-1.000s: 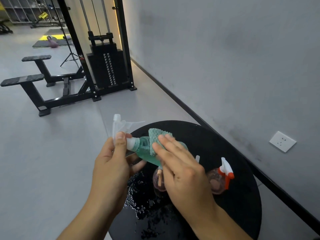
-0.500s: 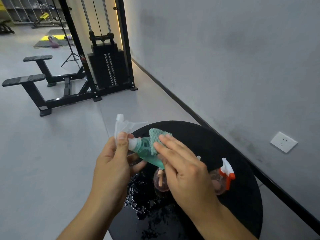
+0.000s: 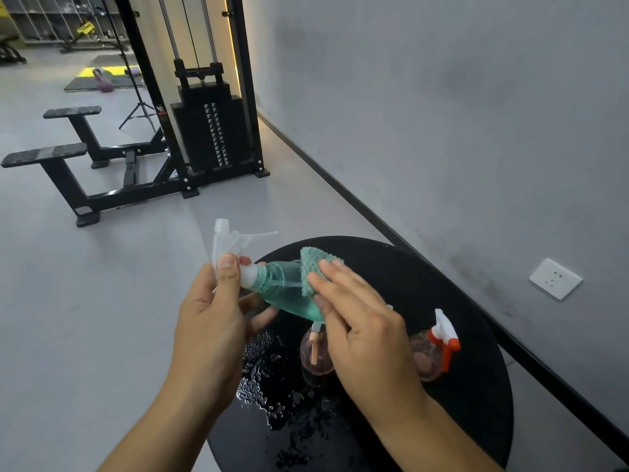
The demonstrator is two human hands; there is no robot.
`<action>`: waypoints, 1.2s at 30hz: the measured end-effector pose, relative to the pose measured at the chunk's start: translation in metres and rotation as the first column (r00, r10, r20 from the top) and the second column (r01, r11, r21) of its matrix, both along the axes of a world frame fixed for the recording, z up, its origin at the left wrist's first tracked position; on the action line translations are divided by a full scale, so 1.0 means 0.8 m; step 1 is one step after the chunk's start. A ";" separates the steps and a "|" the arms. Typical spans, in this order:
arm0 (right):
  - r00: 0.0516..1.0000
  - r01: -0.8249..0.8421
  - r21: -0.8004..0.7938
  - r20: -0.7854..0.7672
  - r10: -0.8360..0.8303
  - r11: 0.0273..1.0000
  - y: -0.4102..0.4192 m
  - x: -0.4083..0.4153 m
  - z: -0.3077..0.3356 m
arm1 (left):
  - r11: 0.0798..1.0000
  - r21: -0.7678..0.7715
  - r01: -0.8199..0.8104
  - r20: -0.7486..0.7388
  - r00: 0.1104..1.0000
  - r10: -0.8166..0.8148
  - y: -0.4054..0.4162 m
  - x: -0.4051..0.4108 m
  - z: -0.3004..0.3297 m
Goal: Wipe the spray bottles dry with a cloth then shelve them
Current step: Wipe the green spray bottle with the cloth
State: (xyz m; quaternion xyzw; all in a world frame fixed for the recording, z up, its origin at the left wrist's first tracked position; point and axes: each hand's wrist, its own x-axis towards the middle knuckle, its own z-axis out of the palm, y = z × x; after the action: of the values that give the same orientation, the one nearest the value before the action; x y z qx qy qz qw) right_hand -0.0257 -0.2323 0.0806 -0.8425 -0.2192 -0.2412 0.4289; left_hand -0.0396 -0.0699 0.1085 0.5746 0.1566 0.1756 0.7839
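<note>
A gym floor runs beside a plain grey wall (image 3: 442, 114).

A black cable weight machine (image 3: 207, 131) stands against the wall, with two black padded benches (image 3: 47, 153) on the pale grey floor (image 3: 85, 301) to its left. A dark baseboard (image 3: 357, 195) lines the wall's foot, and a white socket (image 3: 555, 278) sits low on it. Farther back lie a yellow-edged mat (image 3: 102, 80), a tripod stand (image 3: 138, 110) and shelving (image 3: 51, 18). A round black table (image 3: 476, 386) fills the foreground.

Left hand (image 3: 211, 321) gripping green bottle (image 3: 286, 294), right hand (image 3: 367, 335) pressing cloth (image 3: 315, 267)
</note>
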 end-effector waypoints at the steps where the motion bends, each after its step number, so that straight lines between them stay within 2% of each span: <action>1: 0.999 0.029 0.021 -0.020 -0.029 0.999 -0.003 0.003 0.000 | 1.000 -0.003 -0.006 0.006 1.000 0.006 0.001 0.001 0.001; 4: 0.994 0.087 0.058 -0.068 -0.083 0.994 -0.007 0.006 -0.001 | 1.000 0.004 -0.002 0.008 1.000 0.002 0.000 0.001 0.001; 9: 1.000 -0.024 -0.027 -0.002 0.024 0.999 0.000 0.001 0.003 | 1.000 0.008 0.008 -0.004 1.000 -0.008 -0.001 0.002 -0.002; 15: 0.989 0.094 0.095 -0.119 -0.083 0.991 -0.011 0.013 0.006 | 1.000 0.002 -0.004 0.025 1.000 0.004 -0.003 0.003 0.002; 21: 0.997 -0.024 0.021 -0.069 0.025 0.999 0.003 -0.002 0.011 | 0.998 0.043 0.044 0.021 0.999 -0.044 -0.013 0.000 -0.002; 25: 0.989 0.072 0.066 -0.138 -0.062 0.995 -0.013 0.010 0.014 | 0.997 0.066 0.029 0.030 0.999 -0.031 -0.005 0.001 0.005; 27: 0.987 0.069 0.071 -0.150 -0.057 0.995 -0.009 0.006 0.012 | 0.995 0.092 0.041 0.021 0.999 -0.043 -0.007 0.001 0.002; 33: 0.999 -0.012 0.037 -0.030 0.013 0.999 0.004 -0.002 0.008 | 0.995 0.064 0.071 0.012 0.997 -0.072 -0.011 -0.002 -0.003; 36: 0.990 0.065 0.055 -0.127 -0.057 0.996 -0.011 0.007 0.011 | 0.998 0.052 0.046 0.042 0.998 -0.048 -0.005 -0.003 0.002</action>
State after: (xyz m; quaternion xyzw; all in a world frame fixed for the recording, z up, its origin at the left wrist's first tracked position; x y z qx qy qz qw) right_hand -0.0198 -0.2411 0.0895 -0.8493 -0.1586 -0.2072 0.4589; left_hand -0.0418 -0.0737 0.1103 0.5940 0.1214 0.1734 0.7761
